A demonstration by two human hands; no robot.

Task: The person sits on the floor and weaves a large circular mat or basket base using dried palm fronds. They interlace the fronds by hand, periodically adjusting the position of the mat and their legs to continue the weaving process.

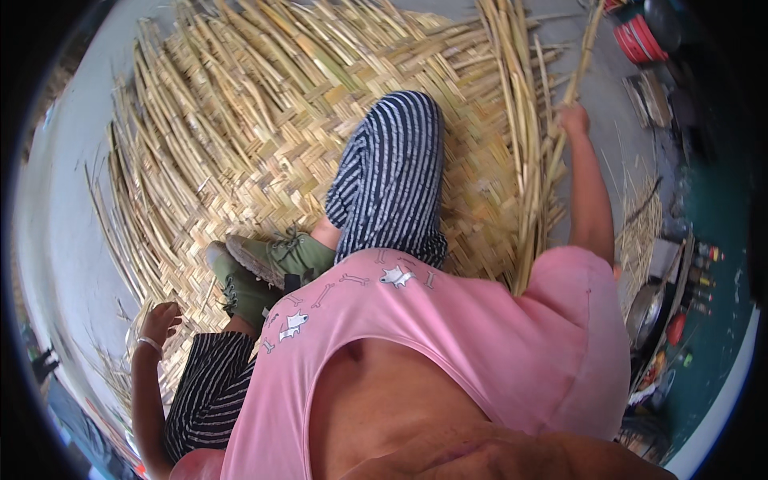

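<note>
A large mat (276, 180) woven from flat, straw-coloured reed strips lies beneath my folded legs. Long unwoven reed ends (180, 128) fan out from its far and left sides. At the right edge, a bundle of long reeds (524, 160) lies over the weave. My right hand (574, 118) is closed round a long reed stalk (590, 52) beside this bundle, and the stalk runs away from me past my fist. Down at the left, near the mat's edge, my left hand (162, 320) hangs with its fingers loosely apart and nothing in them.
My green shoes (296, 256) rest on the weave at centre left. A red bucket (640, 40) stands at the far right, with flat pieces (650, 98) near it. Thin loose strips (640, 212) and a metal bowl (642, 312) lie along the right side among mixed clutter.
</note>
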